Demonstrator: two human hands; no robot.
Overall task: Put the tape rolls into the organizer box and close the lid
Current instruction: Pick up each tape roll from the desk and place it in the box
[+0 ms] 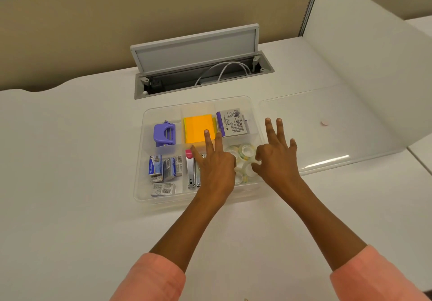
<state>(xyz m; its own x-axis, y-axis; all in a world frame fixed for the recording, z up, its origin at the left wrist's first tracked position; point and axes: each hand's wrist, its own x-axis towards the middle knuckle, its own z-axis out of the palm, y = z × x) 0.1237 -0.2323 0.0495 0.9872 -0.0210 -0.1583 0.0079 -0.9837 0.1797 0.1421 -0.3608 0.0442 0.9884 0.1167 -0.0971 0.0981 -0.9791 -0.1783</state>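
Observation:
A clear plastic organizer box (pixel 140 183) lies open on the white desk. Several clear tape rolls (pixel 245 152) lie in its front right compartment. My left hand (pixel 215 167) hovers over the box's middle, three fingers spread, thumb and forefinger reaching toward the rolls. My right hand (pixel 277 158) is at the box's right edge, thumb and forefinger pinched at a tape roll (pixel 248 168), other fingers raised. Whether either hand truly grips a roll is hard to tell. The clear lid (pixel 327 132) lies flat on the desk to the right of the box.
Other compartments hold a purple hole punch (pixel 164 133), orange sticky notes (pixel 197 126), an eraser pack (pixel 233 123), staple boxes (pixel 163 167) and nail clippers (pixel 191 172). An open cable hatch (pixel 201 67) sits behind the box. A white partition (pixel 374 55) rises at the right.

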